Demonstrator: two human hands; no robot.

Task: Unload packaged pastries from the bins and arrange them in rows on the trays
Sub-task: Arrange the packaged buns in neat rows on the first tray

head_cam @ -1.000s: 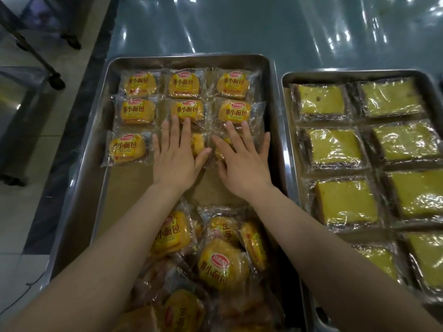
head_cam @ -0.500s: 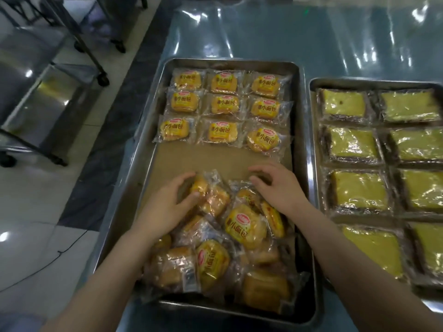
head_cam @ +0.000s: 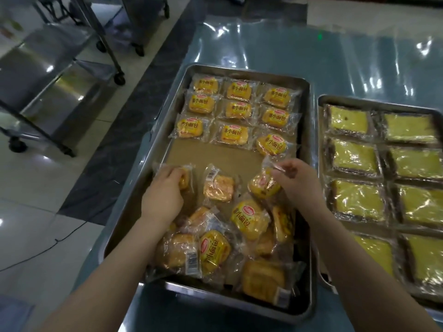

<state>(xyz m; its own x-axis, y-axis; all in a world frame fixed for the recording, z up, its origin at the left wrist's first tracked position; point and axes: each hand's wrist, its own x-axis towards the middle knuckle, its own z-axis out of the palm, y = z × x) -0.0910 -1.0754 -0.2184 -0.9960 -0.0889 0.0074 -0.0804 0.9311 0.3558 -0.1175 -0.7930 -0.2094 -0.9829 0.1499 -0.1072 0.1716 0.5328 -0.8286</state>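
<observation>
Starting a fourth row on the left tray [head_cam: 153, 164], both hands work just below the three finished rows [head_cam: 236, 113] of packaged buns. The left hand [head_cam: 163, 195] has its fingers curled around a wrapped bun [head_cam: 185, 179] at the tray's left side, on the brown liner. The right hand [head_cam: 296, 180] pinches the clear wrapper edge of another bun [head_cam: 263, 185] near the tray's right side, lifting it slightly. A third bun [head_cam: 218, 188] lies label-down between them, and a loose pile [head_cam: 239, 238] fills the tray's near end. To do this well, I judge each bun should be turned label-up, squared with the column above it and laid just below the third row, whose right-hand bun sits askew. The yellow cakes [head_cam: 354, 159] on the tray to the right already lie in rows.
</observation>
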